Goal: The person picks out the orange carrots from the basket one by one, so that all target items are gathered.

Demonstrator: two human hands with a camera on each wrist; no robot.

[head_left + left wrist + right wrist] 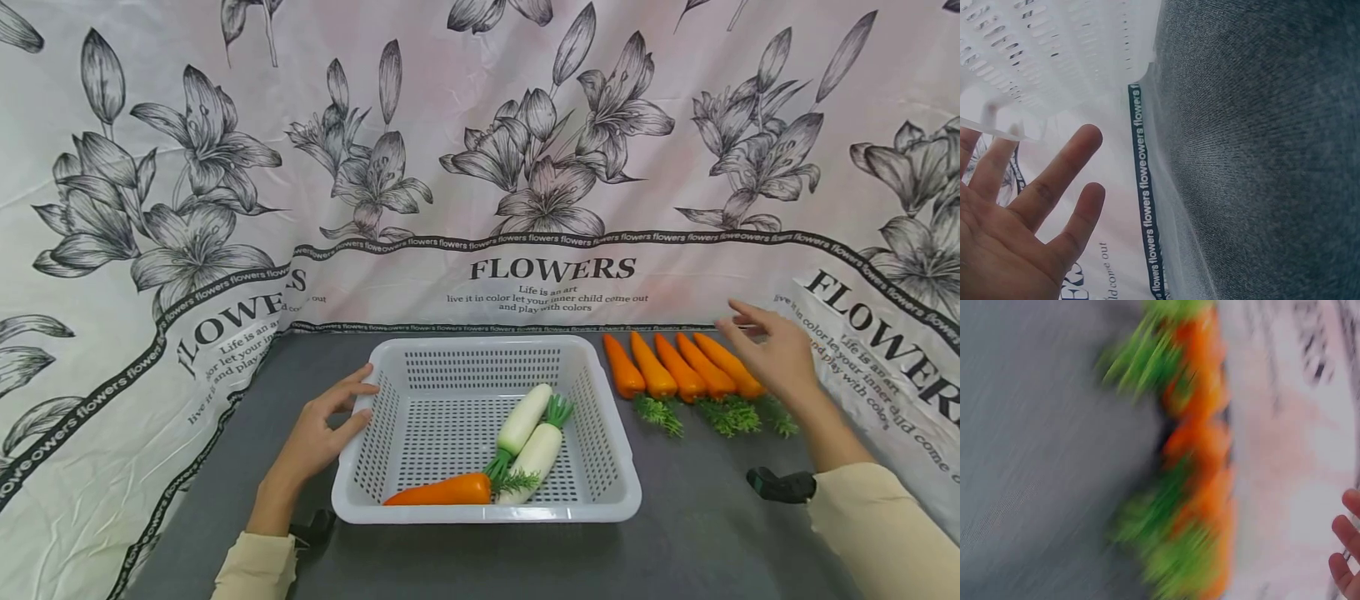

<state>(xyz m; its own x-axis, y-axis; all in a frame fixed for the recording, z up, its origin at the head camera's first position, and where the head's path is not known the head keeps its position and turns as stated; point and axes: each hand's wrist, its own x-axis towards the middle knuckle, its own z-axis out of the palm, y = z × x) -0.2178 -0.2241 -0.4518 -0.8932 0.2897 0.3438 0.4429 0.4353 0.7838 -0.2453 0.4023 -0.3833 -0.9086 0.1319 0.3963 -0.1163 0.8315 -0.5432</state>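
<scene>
My left hand (318,429) rests against the left rim of a white perforated plastic basket (480,514). In the left wrist view, its fingers (1063,172) are spread and fairly straight, some tips touching the rim. Inside the basket lie one orange carrot (442,490) with a green top and two white radishes, one (523,419) leaning beside the other (542,454). My right hand (780,350) hovers at the right end of a row of several carrots (678,367), fingers loosely extended, holding nothing. The right wrist view shows those carrots (1200,450) blurred.
The row of carrots lies right of the basket on a dark grey tabletop (675,533), green leaves toward me. Behind stands a white cloth (555,287) printed with flowers and lettering, wrapping round both sides. Dark wrist straps sit by both sleeves.
</scene>
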